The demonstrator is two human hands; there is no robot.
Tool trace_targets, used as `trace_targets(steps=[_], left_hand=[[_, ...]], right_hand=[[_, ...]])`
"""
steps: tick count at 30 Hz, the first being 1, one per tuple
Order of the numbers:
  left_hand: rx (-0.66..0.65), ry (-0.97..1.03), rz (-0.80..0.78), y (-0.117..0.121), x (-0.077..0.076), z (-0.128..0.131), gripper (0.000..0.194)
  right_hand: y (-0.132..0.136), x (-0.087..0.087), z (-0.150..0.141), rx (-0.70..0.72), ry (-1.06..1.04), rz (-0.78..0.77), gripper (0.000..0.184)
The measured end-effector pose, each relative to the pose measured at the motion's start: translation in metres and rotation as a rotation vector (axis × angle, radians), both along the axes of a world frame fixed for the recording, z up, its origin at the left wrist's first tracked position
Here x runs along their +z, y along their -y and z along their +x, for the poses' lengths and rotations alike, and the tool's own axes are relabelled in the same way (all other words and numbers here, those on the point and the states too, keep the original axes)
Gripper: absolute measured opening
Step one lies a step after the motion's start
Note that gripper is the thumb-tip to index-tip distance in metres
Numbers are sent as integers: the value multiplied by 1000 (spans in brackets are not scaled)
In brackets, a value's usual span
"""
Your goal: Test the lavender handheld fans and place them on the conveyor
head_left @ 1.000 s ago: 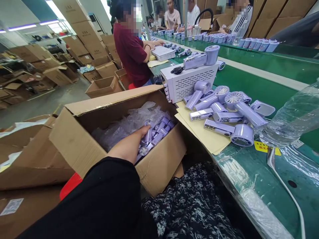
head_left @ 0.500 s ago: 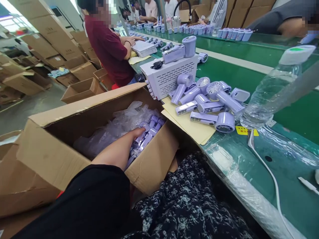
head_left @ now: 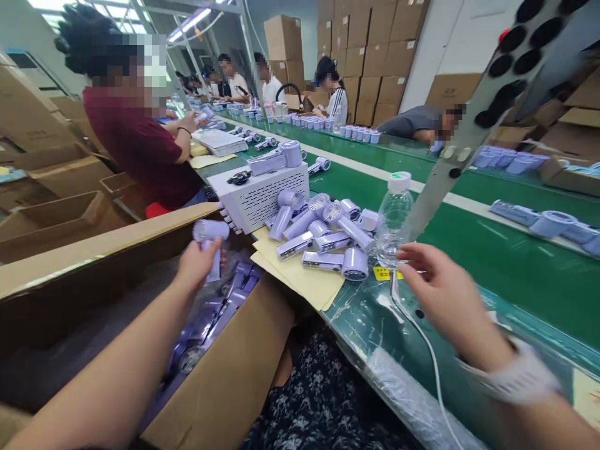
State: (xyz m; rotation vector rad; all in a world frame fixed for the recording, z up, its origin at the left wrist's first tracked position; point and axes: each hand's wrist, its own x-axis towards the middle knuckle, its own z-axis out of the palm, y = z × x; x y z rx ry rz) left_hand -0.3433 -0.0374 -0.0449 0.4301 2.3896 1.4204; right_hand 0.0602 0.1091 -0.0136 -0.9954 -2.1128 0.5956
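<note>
My left hand (head_left: 199,262) is closed round the handle of a purple handheld fan (head_left: 210,231), lifted above the open cardboard box (head_left: 225,375). Inside that box lie more purple fans (head_left: 234,294) and clear plastic bags. My right hand (head_left: 434,281) has its fingers apart and holds nothing; it hovers over the green table close to a clear plastic bottle (head_left: 392,219). Several purple fans (head_left: 323,231) lie heaped on yellow paper (head_left: 323,294) between the two hands.
A white vented metal case (head_left: 267,200) carries another fan and a black cable. A white cable (head_left: 434,362) runs along the table (head_left: 375,331). A slanted metal post (head_left: 450,162) rises at right. A co-worker in dark red (head_left: 135,144) stands at left; others work across the belt.
My left hand has risen out of the box with a purple fan in it. My right hand has come into view over the table. The view has turned rightward and up.
</note>
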Motion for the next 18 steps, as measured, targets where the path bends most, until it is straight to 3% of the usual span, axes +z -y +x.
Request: trace_targets(steps=[3,5,8,10,13,15,16,18], left_hand=[[-78,-29,292,4,31,37,37],[-227,39,402,12,37,72,59],[-435,331,598,15,30,127,74],[-459,516,695,6,18,157,72],[-444,739,786,-18,3,186,78],[-467,815,853,-34,-1,199,80],[-506,834,906,-40,-2,206,77],[-642,864,1022,-50,2,220,70]], right_hand=[[-2,7,-41,-19,355,176,38],[-5,9,-72,-91,581,283,42],[-11,14,-102,-125,674,319,41],[-14,21,-105,-103,657,320,35],[-9,33,-87,-99,620,327,24],[3,34,-68,-72,421,219,22],[11,31,-58,-18,251,71,23],[29,20,-41,184,-145,-402,23]])
